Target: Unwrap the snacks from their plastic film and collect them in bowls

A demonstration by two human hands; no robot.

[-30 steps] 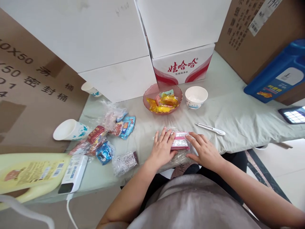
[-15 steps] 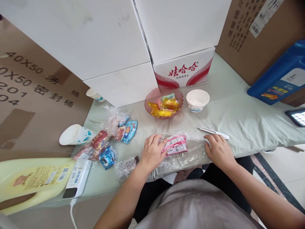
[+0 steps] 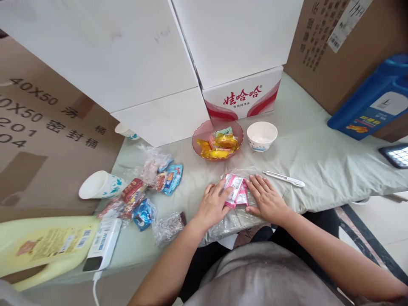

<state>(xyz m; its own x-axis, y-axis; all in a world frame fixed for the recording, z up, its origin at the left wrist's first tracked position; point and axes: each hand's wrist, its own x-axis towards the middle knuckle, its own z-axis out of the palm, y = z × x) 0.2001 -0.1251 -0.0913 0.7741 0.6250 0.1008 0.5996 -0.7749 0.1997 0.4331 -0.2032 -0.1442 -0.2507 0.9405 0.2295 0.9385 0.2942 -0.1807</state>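
A clear plastic bag (image 3: 237, 219) with pink snack packets (image 3: 236, 192) inside lies at the table's front edge. My left hand (image 3: 214, 203) presses on the bag's left side, thumb on a pink packet. On the bag's right side my right hand (image 3: 267, 199) lies flat with its fingers spread, touching the packets. A white pen-like tool (image 3: 283, 178) lies just right of my right hand.
A pink glass bowl (image 3: 199, 134) of yellow snacks and a white paper bowl (image 3: 262, 135) stand behind the bag. Loose snack packets (image 3: 149, 187), a tipped paper cup (image 3: 99, 185), a power strip (image 3: 103, 245) and a yellow jug (image 3: 41, 244) lie left. Cartons (image 3: 242, 95) line the back; a blue jug (image 3: 372, 97) stands right.
My right hand has come back left from beside the pen onto the bag. The pink packets have been pushed together and turned more upright between both hands.
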